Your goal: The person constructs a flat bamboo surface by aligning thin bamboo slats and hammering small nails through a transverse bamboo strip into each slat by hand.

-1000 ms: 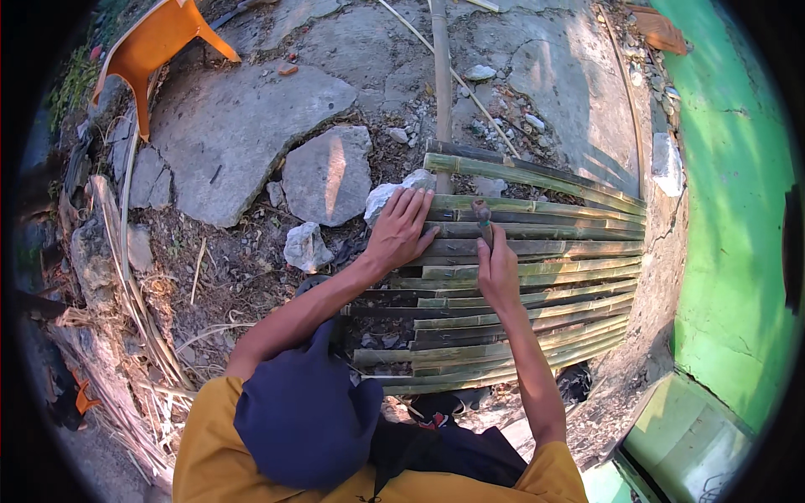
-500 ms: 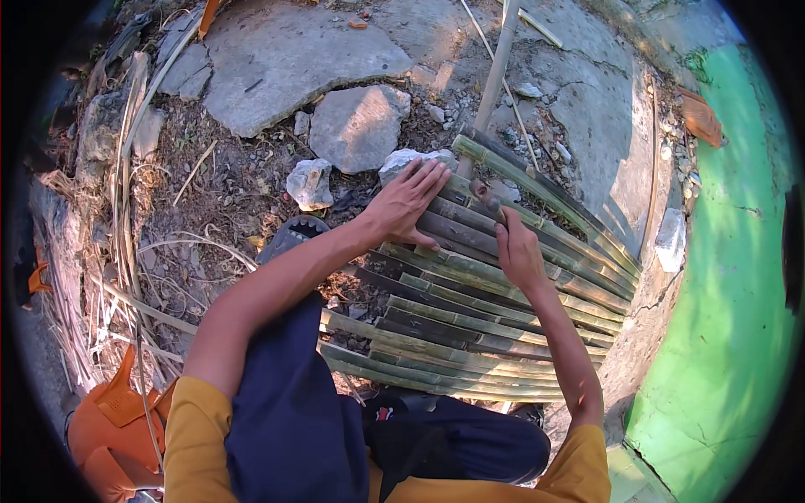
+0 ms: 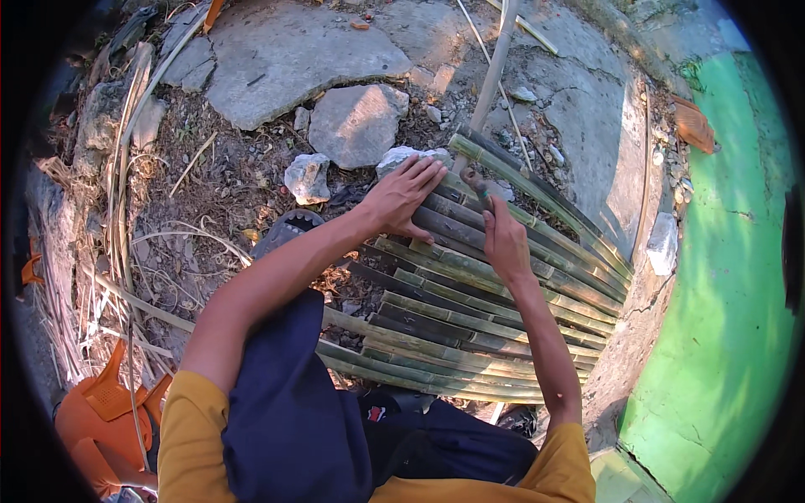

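Green and dark split bamboo slats [image 3: 495, 337] lie side by side in front of me, fanned out and running from left to right. My left hand [image 3: 404, 197] lies flat on the far slats near their left ends, fingers stretched out and holding nothing. A hammer [image 3: 475, 183] is in my right hand [image 3: 507, 245], its fingers wrapped round the handle. The hammer's head is over the upper slats, just right of my left fingertips; whether it touches them I cannot tell. Beyond my left fingers, a whitish rock [image 3: 397, 157] sits by the slat ends.
A pole [image 3: 495, 74] reaches away behind the slats. Broken concrete slabs [image 3: 359, 126] and a pale stone [image 3: 308, 178] lie on the dirt. Thin strips [image 3: 126, 201] pile up at left, near an orange plastic object [image 3: 102, 419]. Green-painted floor [image 3: 713, 285] borders the right.
My right hand and the hammer have shifted slightly left and up, nearer my left hand. My left hand stays flat on the slats. The whole view has shifted slightly.
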{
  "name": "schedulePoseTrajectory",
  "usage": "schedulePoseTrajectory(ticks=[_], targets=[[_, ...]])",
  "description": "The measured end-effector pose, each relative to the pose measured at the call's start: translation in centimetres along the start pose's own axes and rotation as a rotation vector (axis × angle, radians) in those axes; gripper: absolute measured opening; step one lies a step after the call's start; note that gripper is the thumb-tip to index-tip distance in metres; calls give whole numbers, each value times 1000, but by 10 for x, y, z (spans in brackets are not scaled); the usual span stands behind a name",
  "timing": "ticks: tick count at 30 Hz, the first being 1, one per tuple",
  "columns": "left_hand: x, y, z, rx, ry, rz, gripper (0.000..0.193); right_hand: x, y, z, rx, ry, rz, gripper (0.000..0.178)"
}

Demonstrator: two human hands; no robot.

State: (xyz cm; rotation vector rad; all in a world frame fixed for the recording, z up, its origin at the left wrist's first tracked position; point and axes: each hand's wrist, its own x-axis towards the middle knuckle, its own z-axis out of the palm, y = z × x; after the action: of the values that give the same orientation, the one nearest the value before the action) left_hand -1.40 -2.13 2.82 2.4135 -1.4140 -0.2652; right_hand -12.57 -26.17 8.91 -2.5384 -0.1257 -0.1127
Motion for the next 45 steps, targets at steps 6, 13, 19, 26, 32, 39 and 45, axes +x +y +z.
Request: schedulePoseTrajectory(ticks=[6, 13, 19, 26, 32, 39, 45], targets=[[3, -1, -3, -15, 61, 28, 136, -10, -13, -6, -19, 103, -23, 32], [-6, -5, -1, -5, 1, 2, 135, 4, -17, 2, 1, 65, 93, 21], [6, 0, -3, 0, -3, 10, 135, -18, 22, 6, -56, 51, -22, 20], [-7, -9, 0, -5, 19, 1, 134, -5, 9, -19, -56, 44, -52, 27], [1, -9, 5, -74, 80, 17, 122, -6, 7, -14, 1, -136, 233, 36], [4, -9, 10, -45, 134, 27, 116, 48, 7, 33, 99, 154, 189, 47], [3, -9, 12, -26, 150, 26, 115, 55, 7, 41, 56, 19, 213, 43]])
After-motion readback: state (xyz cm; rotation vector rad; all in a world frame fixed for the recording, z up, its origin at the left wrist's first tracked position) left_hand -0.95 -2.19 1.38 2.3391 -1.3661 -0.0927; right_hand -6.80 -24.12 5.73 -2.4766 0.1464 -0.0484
